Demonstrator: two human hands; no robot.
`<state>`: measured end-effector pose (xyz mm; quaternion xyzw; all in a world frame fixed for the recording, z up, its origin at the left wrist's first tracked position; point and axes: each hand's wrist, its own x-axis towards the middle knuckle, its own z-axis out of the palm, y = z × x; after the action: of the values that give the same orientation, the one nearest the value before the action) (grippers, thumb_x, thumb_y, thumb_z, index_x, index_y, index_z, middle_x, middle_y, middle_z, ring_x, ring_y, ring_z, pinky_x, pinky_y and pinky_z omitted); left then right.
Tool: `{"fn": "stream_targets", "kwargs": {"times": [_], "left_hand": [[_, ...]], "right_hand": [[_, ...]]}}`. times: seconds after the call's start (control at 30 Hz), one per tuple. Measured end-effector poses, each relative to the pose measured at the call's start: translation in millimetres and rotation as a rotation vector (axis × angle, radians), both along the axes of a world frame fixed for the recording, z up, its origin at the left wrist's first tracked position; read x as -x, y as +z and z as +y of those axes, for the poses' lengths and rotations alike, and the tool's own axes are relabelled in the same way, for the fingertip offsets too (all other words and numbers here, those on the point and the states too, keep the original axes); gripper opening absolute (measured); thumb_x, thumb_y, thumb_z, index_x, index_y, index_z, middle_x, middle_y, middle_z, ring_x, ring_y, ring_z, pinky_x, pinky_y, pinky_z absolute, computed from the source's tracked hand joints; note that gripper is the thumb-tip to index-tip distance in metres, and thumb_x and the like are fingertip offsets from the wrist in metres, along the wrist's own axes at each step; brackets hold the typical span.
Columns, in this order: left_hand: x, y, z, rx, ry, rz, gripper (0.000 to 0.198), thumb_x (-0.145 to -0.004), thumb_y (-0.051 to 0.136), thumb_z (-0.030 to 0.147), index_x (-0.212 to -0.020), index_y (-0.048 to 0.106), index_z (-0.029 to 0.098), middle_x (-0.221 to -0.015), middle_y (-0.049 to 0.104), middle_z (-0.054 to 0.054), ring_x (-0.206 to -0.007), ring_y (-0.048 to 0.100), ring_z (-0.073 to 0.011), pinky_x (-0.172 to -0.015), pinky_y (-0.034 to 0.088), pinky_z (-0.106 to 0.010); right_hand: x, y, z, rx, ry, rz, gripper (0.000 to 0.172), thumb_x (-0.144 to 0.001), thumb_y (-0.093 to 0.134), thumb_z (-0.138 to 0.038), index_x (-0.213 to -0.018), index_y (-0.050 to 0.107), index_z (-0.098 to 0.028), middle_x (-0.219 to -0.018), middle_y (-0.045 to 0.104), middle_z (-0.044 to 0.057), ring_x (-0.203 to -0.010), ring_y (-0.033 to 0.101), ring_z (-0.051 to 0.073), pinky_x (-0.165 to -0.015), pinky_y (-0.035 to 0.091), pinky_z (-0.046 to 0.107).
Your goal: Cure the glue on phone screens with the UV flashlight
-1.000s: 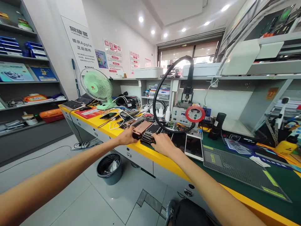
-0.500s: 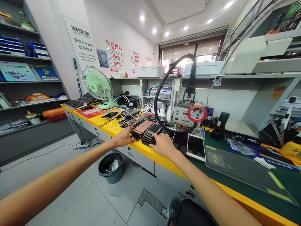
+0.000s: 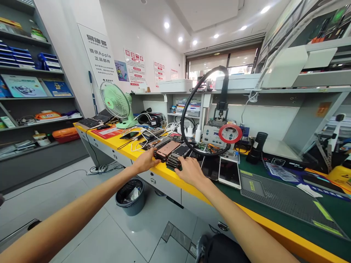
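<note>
At the front edge of the bench (image 3: 169,175), the pink shell (image 3: 168,149) lies flat atop a pile (image 3: 161,157), just left of the dark stack (image 3: 176,158). The left hand (image 3: 145,160) cups the pile's near-left corner; the right hand (image 3: 190,170) bends its fingers at the stack's near-right corner. Whether either grips or merely steadies cannot be told. Caution: uneven pressure could shear the layers apart; a pull toward the body could tip them over the edge. The shell's long axis runs obliquely, near left to far right; which end is its top is unclear.
</note>
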<state>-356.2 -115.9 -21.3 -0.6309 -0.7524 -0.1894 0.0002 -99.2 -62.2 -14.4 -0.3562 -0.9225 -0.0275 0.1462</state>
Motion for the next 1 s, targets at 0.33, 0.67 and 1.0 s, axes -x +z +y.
{"fn": "stream_targets", "kwargs": {"times": [0.33,0.67,1.0], "left_hand": [[-5.1,6.1,-3.5,-0.046,-0.047,-0.002,0.065,-0.082,0.061,0.054,-0.133,0.051,0.016,-0.123,0.064,-0.014,-0.109,0.065,-0.0287,-0.094,0.05,-0.037],[-22.5,2.7,1.5,-0.207,-0.101,0.065,0.06,-0.088,0.055,0.059,-0.128,0.058,0.015,-0.132,0.054,-0.017,-0.126,0.052,-0.0328,-0.109,0.041,-0.046],[-45.3,-2.5,5.4,-0.239,-0.415,0.223,0.055,-0.092,0.056,0.052,-0.139,0.056,0.022,-0.151,0.05,-0.012,-0.144,0.037,-0.0307,-0.121,0.027,-0.047]], "right_hand": [[-6.2,-7.8,0.3,-0.028,0.031,0.04,0.043,-0.097,0.061,-0.046,-0.128,0.057,-0.016,-0.123,0.06,0.009,-0.114,0.059,0.023,-0.101,0.05,0.047],[-3.3,-15.6,1.0,-0.02,0.037,0.125,0.039,-0.097,0.061,-0.045,-0.123,0.059,-0.016,-0.121,0.06,0.009,-0.118,0.057,0.024,-0.104,0.047,0.049],[-3.9,-16.8,2.0,0.034,0.066,0.276,0.033,-0.096,0.063,-0.038,-0.12,0.061,-0.016,-0.138,0.052,0.011,-0.128,0.051,0.026,-0.107,0.046,0.049]]}}
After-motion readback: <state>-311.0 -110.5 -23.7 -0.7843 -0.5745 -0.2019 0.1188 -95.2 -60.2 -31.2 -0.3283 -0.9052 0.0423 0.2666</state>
